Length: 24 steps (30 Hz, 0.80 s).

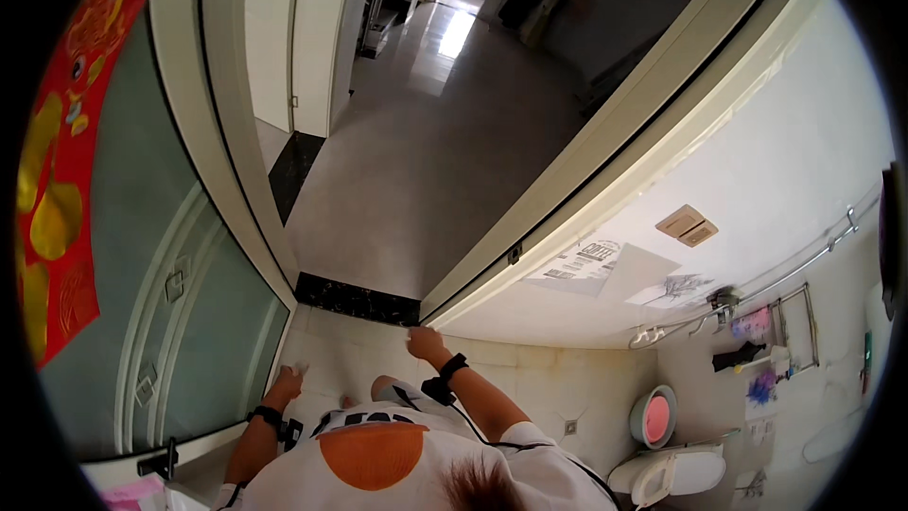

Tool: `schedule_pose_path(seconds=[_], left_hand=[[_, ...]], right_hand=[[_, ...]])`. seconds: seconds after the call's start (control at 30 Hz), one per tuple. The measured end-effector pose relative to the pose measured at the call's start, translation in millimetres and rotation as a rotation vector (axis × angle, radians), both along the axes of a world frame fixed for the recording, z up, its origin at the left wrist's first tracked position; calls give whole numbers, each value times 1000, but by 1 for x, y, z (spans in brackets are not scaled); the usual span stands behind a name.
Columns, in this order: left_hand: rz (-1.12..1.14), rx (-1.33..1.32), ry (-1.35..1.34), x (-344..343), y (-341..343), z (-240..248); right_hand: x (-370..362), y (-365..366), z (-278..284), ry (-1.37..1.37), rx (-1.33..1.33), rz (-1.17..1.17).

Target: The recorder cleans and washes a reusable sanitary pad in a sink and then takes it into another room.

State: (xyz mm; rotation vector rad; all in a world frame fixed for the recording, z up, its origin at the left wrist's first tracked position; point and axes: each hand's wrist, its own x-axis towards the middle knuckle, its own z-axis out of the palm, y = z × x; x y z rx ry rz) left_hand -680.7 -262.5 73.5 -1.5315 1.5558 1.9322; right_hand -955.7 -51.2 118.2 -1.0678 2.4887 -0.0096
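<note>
My right hand (pixel 426 343) is curled like a fist beside the foot of the white door frame (pixel 473 286), just short of the black marble threshold (pixel 357 299). I see nothing in it. Lower to the left, my left hand (pixel 287 384) hangs close to the edge of the frosted glass door (pixel 213 322); its fingers are too small and smeared to read. Both wrists wear black bands, with a cable running up from the right one (pixel 452 366). A red and gold paper decoration (pixel 71 161) is stuck on the glass.
Past the threshold stretches a shiny tiled hallway floor (pixel 407 151), with a white door (pixel 284 38) on its left. On my right are a wall switch (pixel 688 225), a metal rail (pixel 766 265), a toilet (pixel 681 473), a grey basin with pink inside (pixel 654 416) and a floor drain (pixel 570 427).
</note>
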Motion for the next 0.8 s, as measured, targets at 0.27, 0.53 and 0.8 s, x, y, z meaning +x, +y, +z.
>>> schedule_pose_path(seconds=[0.27, 0.53, 0.8], left_hand=[[-321, -146, 412, -120, -37, 87], [-213, -20, 551, -233, -78, 105], [-90, 14, 546, -345, -161, 115]], right_hand=[[0, -102, 41, -788, -431, -27], [-98, -169, 44, -1376, -667, -194], [-213, -216, 77, -1443, -807, -123]])
